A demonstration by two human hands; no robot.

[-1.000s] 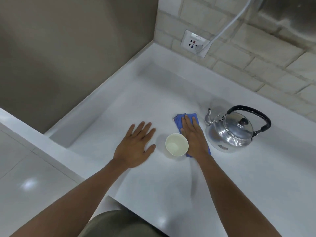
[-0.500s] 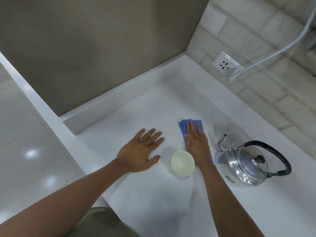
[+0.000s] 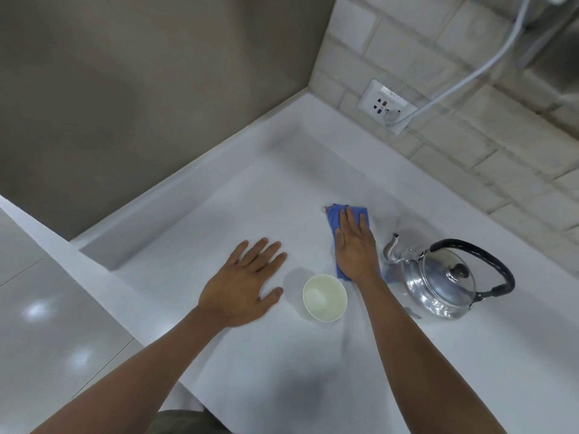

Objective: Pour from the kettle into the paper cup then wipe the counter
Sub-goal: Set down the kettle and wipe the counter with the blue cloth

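Observation:
A white paper cup (image 3: 325,297) stands upright on the white counter (image 3: 244,202). Its inside is pale, and I cannot tell how full it is. A shiny metal kettle (image 3: 438,286) with a black handle sits to the cup's right, lid on, spout pointing toward the back left. Between and just behind them lies a folded blue cloth (image 3: 333,216), with my right hand (image 3: 355,249) pressed flat on it, fingers pointing at the back wall. My left hand (image 3: 244,283) rests palm down on the counter left of the cup, fingers spread, holding nothing.
A raised white ledge (image 3: 141,233) borders the counter's left side below a grey wall. A wall socket (image 3: 387,106) with a white cable (image 3: 470,78) plugged in sits on the tiled back wall. Glossy floor tiles (image 3: 47,324) lie beyond the counter's front-left edge.
My right hand has slid the blue cloth away from me, past the cup toward the back wall. The view has shifted; my left hand, the cup and the kettle stay in place.

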